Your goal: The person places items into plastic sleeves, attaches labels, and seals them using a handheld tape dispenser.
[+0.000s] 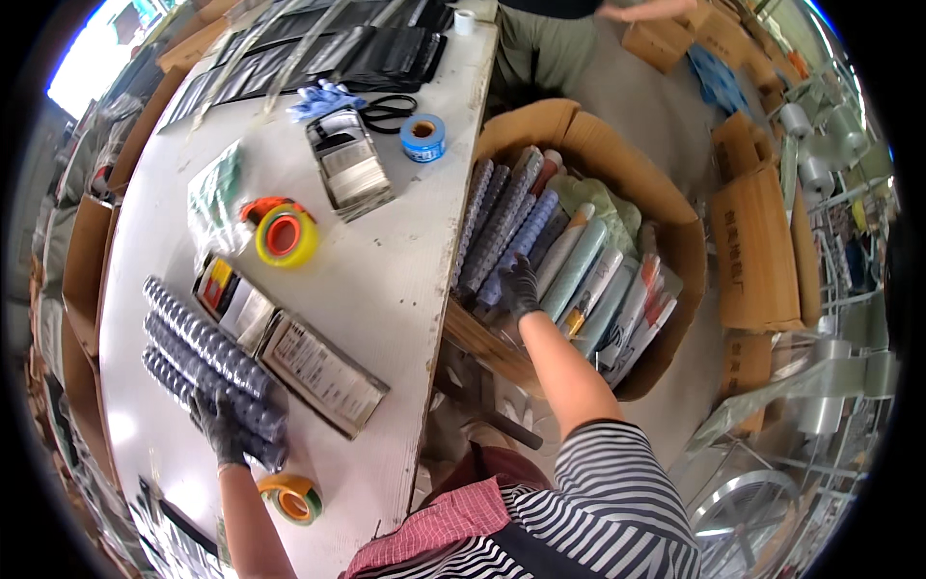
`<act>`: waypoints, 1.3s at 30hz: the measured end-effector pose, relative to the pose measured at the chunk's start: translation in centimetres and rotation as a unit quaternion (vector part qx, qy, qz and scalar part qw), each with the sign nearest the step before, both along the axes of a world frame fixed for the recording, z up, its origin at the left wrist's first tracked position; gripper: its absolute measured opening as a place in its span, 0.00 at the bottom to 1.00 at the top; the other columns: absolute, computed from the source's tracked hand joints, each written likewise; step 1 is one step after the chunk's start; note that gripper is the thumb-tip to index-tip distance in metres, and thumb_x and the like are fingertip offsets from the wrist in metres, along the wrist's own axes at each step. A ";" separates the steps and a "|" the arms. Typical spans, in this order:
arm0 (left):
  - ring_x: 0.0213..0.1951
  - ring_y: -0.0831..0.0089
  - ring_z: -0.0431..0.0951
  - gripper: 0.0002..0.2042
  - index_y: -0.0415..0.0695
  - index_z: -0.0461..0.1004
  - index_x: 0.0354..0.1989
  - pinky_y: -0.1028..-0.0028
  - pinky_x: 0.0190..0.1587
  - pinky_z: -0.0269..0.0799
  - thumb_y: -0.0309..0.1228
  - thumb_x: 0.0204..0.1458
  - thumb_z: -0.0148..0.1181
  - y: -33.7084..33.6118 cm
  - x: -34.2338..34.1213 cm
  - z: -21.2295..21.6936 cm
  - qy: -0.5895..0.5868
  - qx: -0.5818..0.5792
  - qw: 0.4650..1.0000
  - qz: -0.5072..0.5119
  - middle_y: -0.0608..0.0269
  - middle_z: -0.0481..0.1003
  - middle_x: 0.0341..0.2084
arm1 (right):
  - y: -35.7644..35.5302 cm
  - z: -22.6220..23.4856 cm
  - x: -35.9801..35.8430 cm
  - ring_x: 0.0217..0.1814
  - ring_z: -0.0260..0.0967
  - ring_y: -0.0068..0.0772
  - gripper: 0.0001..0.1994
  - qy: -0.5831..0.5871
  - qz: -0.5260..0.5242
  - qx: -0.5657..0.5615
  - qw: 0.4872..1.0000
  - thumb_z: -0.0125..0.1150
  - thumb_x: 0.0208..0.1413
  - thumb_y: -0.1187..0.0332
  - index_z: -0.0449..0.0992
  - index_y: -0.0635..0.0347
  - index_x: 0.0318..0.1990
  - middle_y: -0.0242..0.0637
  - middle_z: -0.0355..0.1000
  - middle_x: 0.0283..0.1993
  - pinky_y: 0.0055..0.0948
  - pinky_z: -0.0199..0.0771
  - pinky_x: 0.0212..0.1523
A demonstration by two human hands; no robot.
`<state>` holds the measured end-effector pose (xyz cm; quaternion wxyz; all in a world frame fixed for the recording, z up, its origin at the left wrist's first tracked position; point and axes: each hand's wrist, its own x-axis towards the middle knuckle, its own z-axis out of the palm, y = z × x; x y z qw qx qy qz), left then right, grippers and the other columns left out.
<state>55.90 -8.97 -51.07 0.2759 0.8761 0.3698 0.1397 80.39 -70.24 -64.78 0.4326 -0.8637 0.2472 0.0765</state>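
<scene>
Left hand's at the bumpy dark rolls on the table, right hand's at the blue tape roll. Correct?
Not the second part: the head view shows the right hand in the cardboard box, at the packed rolls. The left hand is indeed at the bumpy dark rolls on the table.

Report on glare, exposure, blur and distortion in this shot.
Head view: the bright opening at upper left is washed out to white; head view: glare patches whiten the table near the dark ridged rolls; head view: the table's left edge bows outward and black rims the image; head view: left hand and right hand show no obvious motion blur.
</scene>
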 end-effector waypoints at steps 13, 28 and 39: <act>0.71 0.65 0.49 0.39 0.40 0.54 0.70 0.66 0.69 0.48 0.53 0.57 0.59 0.6 -1.4 -0.1 -0.024 -0.024 0.999 0.010 0.59 0.48 0.71 | 10.9 -10.6 11.4 0.78 0.36 0.58 0.44 0.346 -0.207 0.022 0.915 0.71 0.41 0.39 0.60 0.36 0.68 0.52 0.30 0.78 0.51 0.55 0.70; 0.68 0.61 0.55 0.39 0.39 0.48 0.71 0.66 0.68 0.51 0.40 0.56 0.62 -1.9 -2.3 -0.3 -0.172 -0.124 0.976 0.053 0.50 0.55 0.67 | -6.8 7.4 -3.4 0.38 0.72 0.32 0.26 0.013 -0.019 0.288 0.957 0.69 0.46 0.64 0.74 0.64 0.54 0.37 0.75 0.42 0.31 0.74 0.41; 0.71 0.53 0.47 0.28 0.41 0.66 0.63 0.62 0.71 0.45 0.44 0.58 0.59 -1.4 -2.1 2.6 -0.105 -0.086 0.990 0.040 0.49 0.54 0.69 | 6.3 32.2 -13.0 0.48 0.72 0.33 0.36 -0.118 0.269 0.354 0.888 0.71 0.37 0.57 0.72 0.66 0.56 0.36 0.75 0.49 0.33 0.71 0.51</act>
